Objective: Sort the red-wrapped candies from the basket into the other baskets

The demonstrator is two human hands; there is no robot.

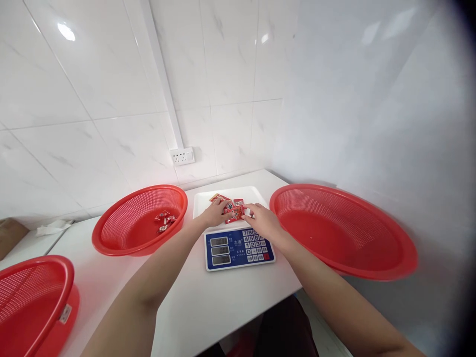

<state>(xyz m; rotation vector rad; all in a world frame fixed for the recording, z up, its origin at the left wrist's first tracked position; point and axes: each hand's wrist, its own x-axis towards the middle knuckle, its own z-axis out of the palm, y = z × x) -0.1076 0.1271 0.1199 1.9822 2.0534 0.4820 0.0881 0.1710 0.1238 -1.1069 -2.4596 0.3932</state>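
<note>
A white-topped electronic scale [208, 201] with a blue keypad panel [238, 248] stands on the white table. Several small red packets [233, 208] lie on its tray. My left hand [215, 214] rests on the tray at the left of the packets, fingers curled onto them. From the right, my right hand [262, 219] reaches in, its fingertips pinching at the packets' edge. Both hands touch the pile.
A red mesh basket [122, 233] left of the scale holds a few red packets [164, 222]. A larger red basket [372, 258] sits to the right. A third red basket [33, 297] is at the lower left. A wall socket [182, 156] is behind.
</note>
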